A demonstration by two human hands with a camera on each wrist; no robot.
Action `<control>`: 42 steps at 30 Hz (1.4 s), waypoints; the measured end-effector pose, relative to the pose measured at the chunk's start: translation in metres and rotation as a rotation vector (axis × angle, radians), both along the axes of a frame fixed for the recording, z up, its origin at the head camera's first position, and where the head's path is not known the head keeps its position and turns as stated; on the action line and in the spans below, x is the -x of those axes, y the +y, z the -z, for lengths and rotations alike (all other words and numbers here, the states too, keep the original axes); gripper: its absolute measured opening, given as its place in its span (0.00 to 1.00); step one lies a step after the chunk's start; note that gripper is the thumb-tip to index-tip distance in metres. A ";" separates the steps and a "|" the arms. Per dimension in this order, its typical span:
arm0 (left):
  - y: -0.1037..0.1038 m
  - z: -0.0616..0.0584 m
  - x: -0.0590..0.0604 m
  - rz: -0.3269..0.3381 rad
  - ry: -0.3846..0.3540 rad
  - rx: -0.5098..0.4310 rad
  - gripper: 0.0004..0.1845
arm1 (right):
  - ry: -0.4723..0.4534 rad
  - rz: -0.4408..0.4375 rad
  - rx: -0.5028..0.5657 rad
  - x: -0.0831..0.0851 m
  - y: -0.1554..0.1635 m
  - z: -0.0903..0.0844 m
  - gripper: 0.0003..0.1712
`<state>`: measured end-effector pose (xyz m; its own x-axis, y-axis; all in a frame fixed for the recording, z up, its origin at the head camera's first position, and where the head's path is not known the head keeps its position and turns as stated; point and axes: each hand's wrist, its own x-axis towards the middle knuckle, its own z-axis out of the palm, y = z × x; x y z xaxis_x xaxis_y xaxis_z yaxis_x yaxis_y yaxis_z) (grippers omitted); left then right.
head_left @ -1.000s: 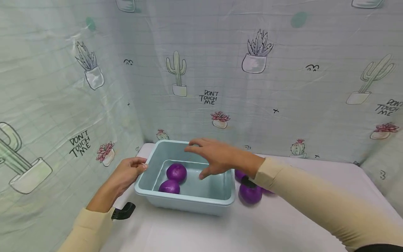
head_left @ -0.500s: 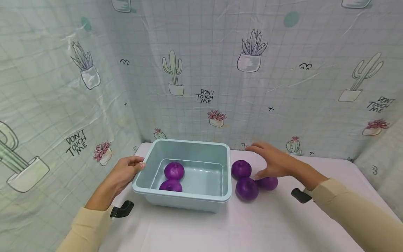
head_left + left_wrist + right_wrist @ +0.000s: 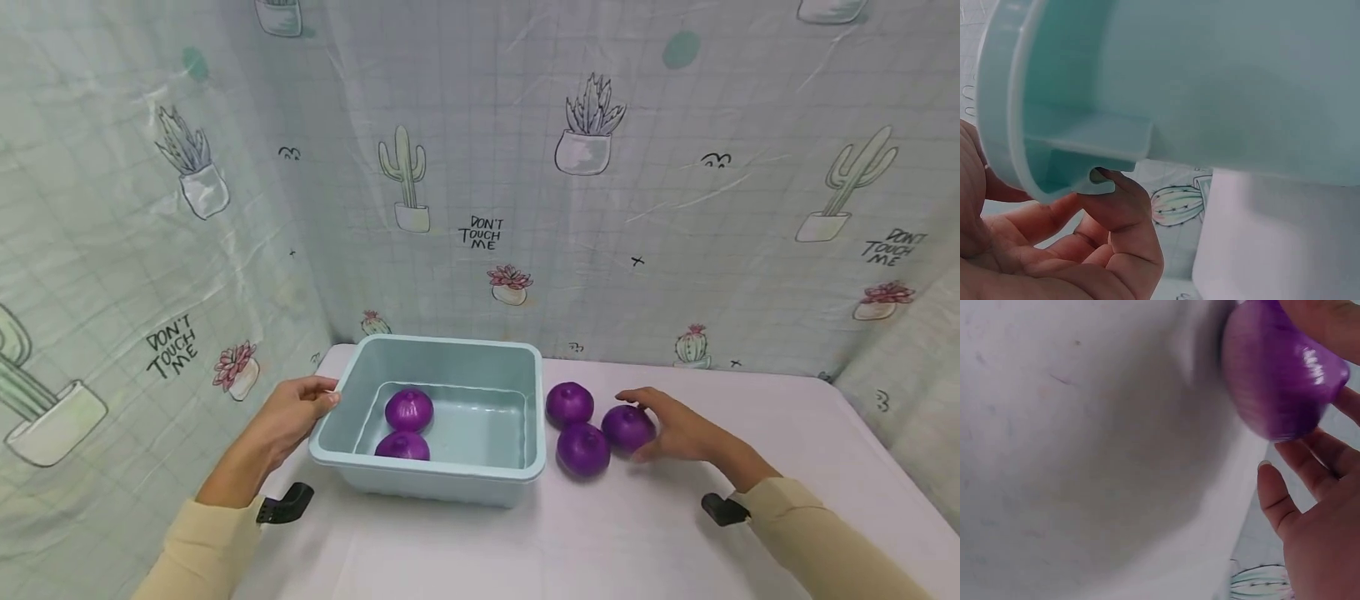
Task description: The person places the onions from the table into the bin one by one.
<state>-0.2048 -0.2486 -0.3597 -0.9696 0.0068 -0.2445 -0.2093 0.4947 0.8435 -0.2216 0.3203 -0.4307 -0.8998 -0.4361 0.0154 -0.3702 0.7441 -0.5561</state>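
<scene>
- Right hand point(image 3: 678, 429): fingers curl round the rightmost onion point(image 3: 627, 427) on the table point(image 3: 600, 533), closing on it but not yet lifting it
- Left hand point(image 3: 288, 415): fingers hooked under the rim of the tub point(image 3: 450, 479), thumb on top, holding it steady
- Loose onions point(image 3: 581, 448): three lie just right of the tub, touching
- Tub contents: two onions point(image 3: 408, 410) already inside; judged under halfway, three left

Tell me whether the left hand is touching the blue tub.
Touching. The left wrist view shows the left hand with fingers hooked under the blue tub rim; the head view agrees.
</scene>
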 end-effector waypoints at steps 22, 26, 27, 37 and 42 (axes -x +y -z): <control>-0.002 0.007 -0.004 -0.013 -0.005 0.000 0.25 | 0.255 0.069 -0.039 -0.029 -0.001 -0.003 0.52; -0.002 0.008 -0.003 -0.006 0.005 0.000 0.24 | 0.296 0.053 -0.046 -0.035 -0.002 -0.023 0.51; -0.002 0.007 -0.003 -0.004 0.007 -0.001 0.25 | 0.301 0.052 -0.050 -0.036 -0.002 -0.027 0.51; -0.004 -0.001 0.000 0.005 0.033 0.005 0.26 | 0.369 -0.028 -0.059 -0.042 -0.031 -0.062 0.53; -0.001 0.000 -0.003 -0.004 0.020 -0.015 0.26 | 0.394 -0.102 -0.058 -0.047 -0.049 -0.077 0.52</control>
